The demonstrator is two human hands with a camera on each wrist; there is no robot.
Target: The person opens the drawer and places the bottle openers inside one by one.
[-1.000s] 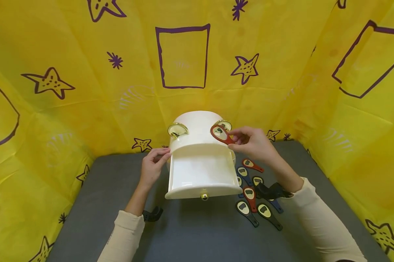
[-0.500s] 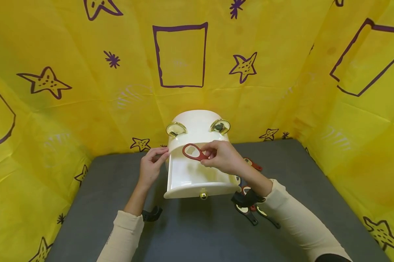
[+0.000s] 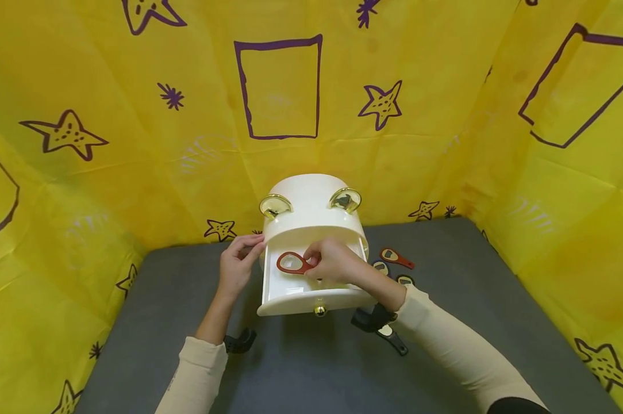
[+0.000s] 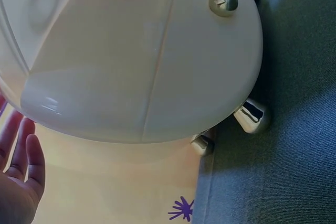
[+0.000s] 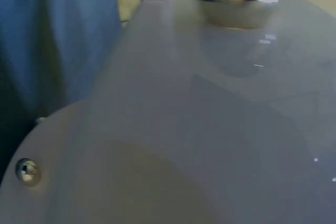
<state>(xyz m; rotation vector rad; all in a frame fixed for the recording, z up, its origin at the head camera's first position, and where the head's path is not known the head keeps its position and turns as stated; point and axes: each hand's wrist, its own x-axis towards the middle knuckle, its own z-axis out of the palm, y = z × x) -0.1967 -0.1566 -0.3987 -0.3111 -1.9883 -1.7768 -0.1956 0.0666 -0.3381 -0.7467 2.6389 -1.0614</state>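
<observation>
A white, round-topped storage box with gold trim stands mid-table, its upper drawer pulled out toward me. My left hand rests at the box's left side, fingertips at its edge; in the left wrist view the fingers look fairly straight. My right hand reaches over the drawer and pinches the handle of a small red hand mirror, its oval head pointing left. The right wrist view is blurred and mostly filled by the white drawer front with its gold knob.
Right of the box lie more hand mirrors: a red one, a blue one and a black one, others partly hidden under my right arm. Two round gold pieces stick up from the box top. Yellow patterned cloth walls the grey table.
My right hand has carried the red mirror left and down, from beside the box's top right to over the open drawer. The left hand has stayed at the box's side.
</observation>
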